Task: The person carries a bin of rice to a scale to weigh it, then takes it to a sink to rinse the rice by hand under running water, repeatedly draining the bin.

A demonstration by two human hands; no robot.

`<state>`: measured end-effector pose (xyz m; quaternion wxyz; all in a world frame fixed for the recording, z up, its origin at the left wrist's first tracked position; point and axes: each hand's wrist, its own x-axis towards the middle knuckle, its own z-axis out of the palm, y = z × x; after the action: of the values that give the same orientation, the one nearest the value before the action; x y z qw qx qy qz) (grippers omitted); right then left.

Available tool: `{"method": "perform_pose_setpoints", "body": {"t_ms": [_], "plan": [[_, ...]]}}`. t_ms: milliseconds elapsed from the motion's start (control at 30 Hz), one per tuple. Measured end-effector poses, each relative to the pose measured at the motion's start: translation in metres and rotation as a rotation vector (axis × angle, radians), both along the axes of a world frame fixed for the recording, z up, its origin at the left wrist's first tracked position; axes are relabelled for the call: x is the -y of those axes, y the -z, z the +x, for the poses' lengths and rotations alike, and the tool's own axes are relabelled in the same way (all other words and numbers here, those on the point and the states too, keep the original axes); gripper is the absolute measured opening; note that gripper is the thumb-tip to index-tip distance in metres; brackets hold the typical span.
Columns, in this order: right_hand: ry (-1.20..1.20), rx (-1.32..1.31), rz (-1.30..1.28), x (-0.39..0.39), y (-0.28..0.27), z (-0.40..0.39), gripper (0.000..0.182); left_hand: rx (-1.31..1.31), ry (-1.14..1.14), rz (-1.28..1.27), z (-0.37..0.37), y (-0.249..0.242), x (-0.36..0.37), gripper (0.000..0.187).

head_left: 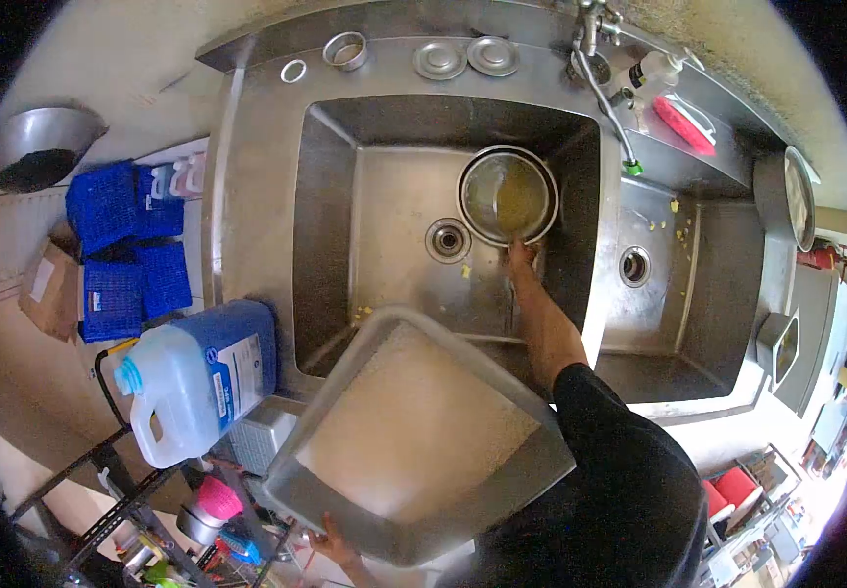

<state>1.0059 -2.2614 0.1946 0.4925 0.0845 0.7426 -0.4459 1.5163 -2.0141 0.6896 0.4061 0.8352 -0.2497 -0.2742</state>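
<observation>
My right hand (521, 257) is closed on the near rim of a round metal pan (482, 230) that sits in the large sink basin (399, 196). Yellowish-green liquid shows inside the pan. In front of my body, a big grey rectangular tub (516, 470) is tilted over the sink's near edge, its inside pale and beige. The fingers of my left hand (330, 542) grip this tub at its lower left side. A drain (449, 240) lies just left of the pan, with small yellow scraps nearby.
A second basin (653, 333) with yellow scraps lies right, below a faucet hose (611, 98) and a pink brush (686, 125). Metal lids (440, 60) rest on the back ledge. A large jug of blue liquid (203, 377) and blue baskets (113, 299) stand left.
</observation>
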Motion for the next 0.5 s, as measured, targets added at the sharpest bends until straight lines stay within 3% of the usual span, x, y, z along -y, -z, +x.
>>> {"method": "perform_pose_setpoints", "body": {"t_ms": [133,200,300,400,500], "plan": [[-0.015,-0.242,0.121,-0.004,-0.031,-0.002,0.051,0.04,-0.024,0.038,0.015,0.013,-0.014,0.039],[0.035,-0.299,0.122,0.001,-0.051,0.002,0.059,0.063,-0.045,0.062,0.022,0.023,-0.019,0.039],[0.19,-0.171,-0.172,0.002,-0.099,0.004,0.053,0.053,-0.03,0.093,0.028,0.026,-0.018,0.04],[0.179,-0.157,-0.229,-0.006,-0.06,-0.007,0.03,0.023,-0.012,0.076,0.013,0.016,-0.009,0.037],[0.04,-0.227,-0.115,-0.007,-0.049,-0.005,0.025,0.055,-0.006,0.089,0.018,0.02,-0.009,0.037]]}}
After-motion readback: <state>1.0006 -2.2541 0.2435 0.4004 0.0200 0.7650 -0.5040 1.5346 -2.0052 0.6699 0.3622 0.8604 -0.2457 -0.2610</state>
